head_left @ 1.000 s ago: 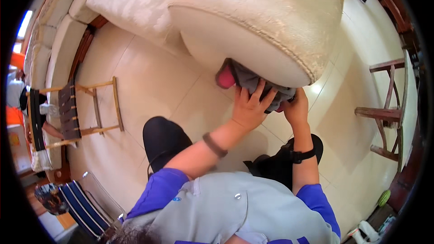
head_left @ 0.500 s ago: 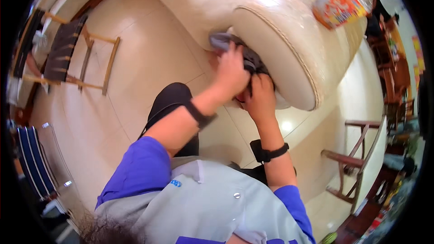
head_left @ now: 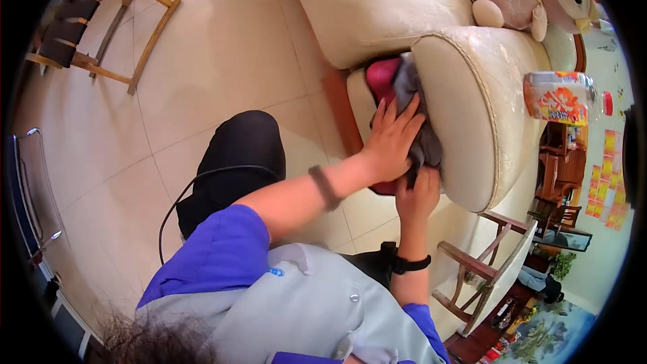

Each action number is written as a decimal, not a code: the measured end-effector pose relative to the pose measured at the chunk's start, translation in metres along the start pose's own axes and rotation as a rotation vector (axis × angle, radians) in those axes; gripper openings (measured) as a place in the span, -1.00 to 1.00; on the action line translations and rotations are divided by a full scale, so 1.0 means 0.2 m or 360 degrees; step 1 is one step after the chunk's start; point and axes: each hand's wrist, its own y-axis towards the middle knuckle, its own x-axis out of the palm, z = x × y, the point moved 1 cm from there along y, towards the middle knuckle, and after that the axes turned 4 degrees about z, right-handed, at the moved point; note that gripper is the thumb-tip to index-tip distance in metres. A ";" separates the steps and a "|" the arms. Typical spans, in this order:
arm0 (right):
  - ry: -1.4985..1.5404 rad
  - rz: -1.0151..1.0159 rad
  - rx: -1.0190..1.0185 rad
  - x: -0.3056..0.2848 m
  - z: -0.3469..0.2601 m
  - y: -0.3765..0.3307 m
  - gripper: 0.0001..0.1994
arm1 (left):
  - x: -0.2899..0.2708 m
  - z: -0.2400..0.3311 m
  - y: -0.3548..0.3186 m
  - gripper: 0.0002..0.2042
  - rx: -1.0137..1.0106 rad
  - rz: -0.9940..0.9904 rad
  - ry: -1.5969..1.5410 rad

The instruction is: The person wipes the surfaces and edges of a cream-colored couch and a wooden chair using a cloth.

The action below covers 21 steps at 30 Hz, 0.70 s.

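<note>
in the head view, the grey-and-pink cloth bundle (head_left: 426, 144) lies against the front of the cream sofa arm (head_left: 461, 118). pink replaces the grey of a moment ago at its upper end, so the cloth is probably being turned or shifted. the left hand (head_left: 393, 137) lies on it with fingers spread, not closed round it; the right hand (head_left: 418, 195) is at its lower end, fingertips hidden, so i cannot tell whether it grips.

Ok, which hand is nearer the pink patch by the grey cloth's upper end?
Left. The left hand lies on the grey cloth, just below the pink patch in the picture; the right hand is farther down, at the cloth's lower end.
</note>
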 end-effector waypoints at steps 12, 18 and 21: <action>-0.0143 -0.0163 0.0221 0.05 -0.10 0.17 -0.69 | 0.01 -0.20 0.07 -0.26 -0.0059 0.0293 -0.0105; -0.0011 0.0376 0.0031 0.11 -0.10 0.00 -0.62 | 0.11 -0.16 0.04 -0.23 -0.0184 0.0453 -0.0155; 0.0119 0.0225 -0.0038 0.15 -0.07 0.06 -0.62 | 0.15 -0.24 -0.05 -0.25 -0.0197 0.0560 -0.0178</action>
